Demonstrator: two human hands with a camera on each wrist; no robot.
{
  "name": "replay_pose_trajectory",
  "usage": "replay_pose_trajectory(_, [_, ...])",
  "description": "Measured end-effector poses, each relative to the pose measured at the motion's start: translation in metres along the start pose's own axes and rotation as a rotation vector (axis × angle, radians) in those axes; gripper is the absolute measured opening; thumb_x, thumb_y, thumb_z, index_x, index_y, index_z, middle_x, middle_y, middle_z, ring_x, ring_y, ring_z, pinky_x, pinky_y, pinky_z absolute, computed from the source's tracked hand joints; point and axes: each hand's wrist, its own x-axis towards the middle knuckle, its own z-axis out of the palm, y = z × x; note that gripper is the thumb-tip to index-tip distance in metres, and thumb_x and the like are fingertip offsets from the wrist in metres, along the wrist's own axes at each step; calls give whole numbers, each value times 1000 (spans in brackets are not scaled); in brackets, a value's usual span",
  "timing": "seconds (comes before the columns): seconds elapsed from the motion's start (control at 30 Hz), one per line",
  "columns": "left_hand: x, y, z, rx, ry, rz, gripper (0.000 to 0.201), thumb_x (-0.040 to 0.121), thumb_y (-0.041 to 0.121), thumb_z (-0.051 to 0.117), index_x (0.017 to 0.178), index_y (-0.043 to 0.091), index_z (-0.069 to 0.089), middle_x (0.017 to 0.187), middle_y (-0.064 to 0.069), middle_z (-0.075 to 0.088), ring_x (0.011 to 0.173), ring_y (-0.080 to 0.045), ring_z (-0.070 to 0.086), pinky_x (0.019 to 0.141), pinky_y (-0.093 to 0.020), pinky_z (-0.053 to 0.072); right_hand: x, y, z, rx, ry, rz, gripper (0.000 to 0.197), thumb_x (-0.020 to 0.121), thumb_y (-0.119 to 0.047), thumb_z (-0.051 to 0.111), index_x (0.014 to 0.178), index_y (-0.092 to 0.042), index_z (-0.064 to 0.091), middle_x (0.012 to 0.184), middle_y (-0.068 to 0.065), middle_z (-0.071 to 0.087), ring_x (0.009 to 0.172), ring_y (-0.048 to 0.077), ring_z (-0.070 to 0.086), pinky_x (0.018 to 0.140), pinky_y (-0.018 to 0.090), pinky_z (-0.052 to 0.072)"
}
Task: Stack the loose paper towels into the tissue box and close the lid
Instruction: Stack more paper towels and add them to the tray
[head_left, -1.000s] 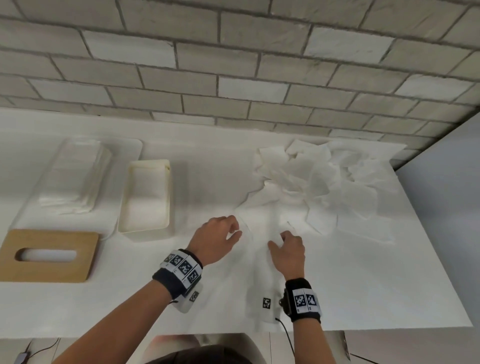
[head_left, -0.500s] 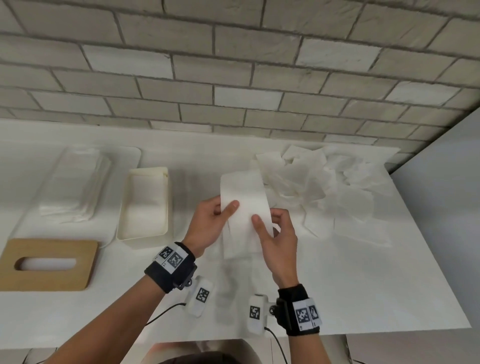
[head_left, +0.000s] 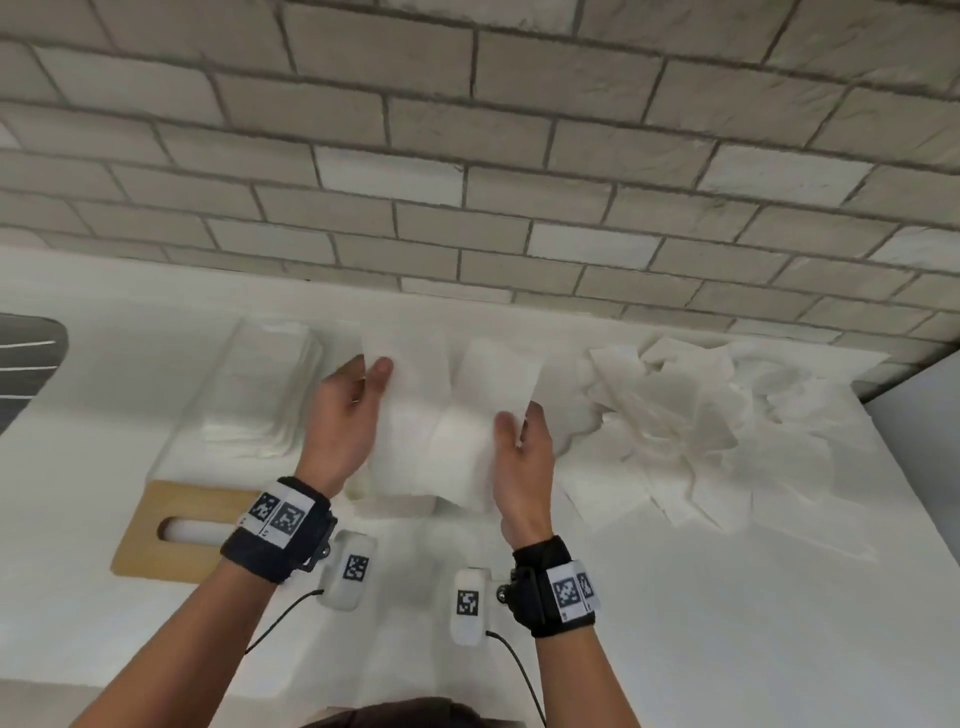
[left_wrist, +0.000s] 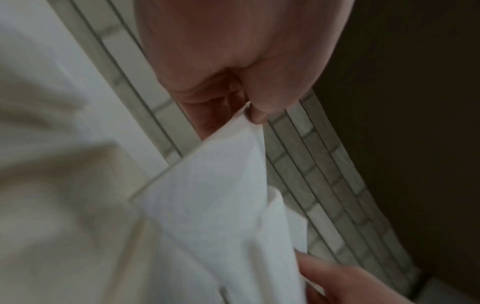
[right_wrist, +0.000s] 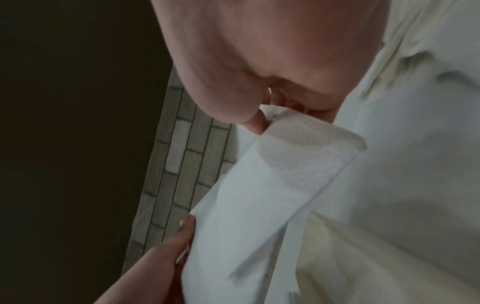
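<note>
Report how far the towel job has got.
Done: lid off, lying on the counter. In hand: left hand and right hand pinch a paper towel above the box, which it mostly hides. Left: the loose pile at right, then closing the lid.

text: none readable | wrist bands (head_left: 283, 519): square coded markers only
</note>
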Motion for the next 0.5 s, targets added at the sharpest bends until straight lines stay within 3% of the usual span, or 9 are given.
replay_pose_trajectory(0.07, [14,-9,-41,17,74,-38,41,110,51,53,95,14,65,87,-4,74,79,-25,66,71,-40,50,5,-5,34,-127,-132,37,31,112,-16,47,140,-27,45,109,-11,72,88,2,68,80,20,51])
replay_pose_trajectory(0.13, [25,-20,-74,23,97,-74,35,110,50,52,101,20,66,96,-1,78,87,-26,73,76,-43,58,11,-4,68,-285,-236,25,51,110,-7,44,156,-20,29,117,4,72,95,17,72,82,22,53])
replay_pose_trajectory(0.2, [32,-27,-97,26,94,-92,31,110,51,51,106,24,66,101,-1,80,96,-28,76,85,-52,62,16,1,97,-466,-313,37,72,104,5,43,166,-15,13,121,14,70,103,28,71,89,29,56])
replay_pose_trajectory(0.3, [39,-37,-121,17,65,-86,40,102,62,53,109,25,65,100,-7,80,96,-33,77,91,-62,59,10,5,124,-680,-406,76,105,94,15,47,170,-25,-13,142,21,56,114,34,66,102,40,56])
replay_pose_trajectory(0.4, [44,-41,-129,29,16,-68,53,94,72,53,110,22,61,98,-11,80,96,-37,75,92,-61,58,0,12,132,-825,-420,-31,106,95,15,49,169,-24,-16,138,23,53,108,36,64,97,40,54])
replay_pose_trajectory(0.5, [49,-45,-131,14,-27,-80,58,95,75,53,116,21,58,97,-13,79,96,-36,74,92,-57,55,-1,13,134,-787,-337,-78,106,90,17,46,169,-28,-8,142,19,53,106,37,66,97,49,57])
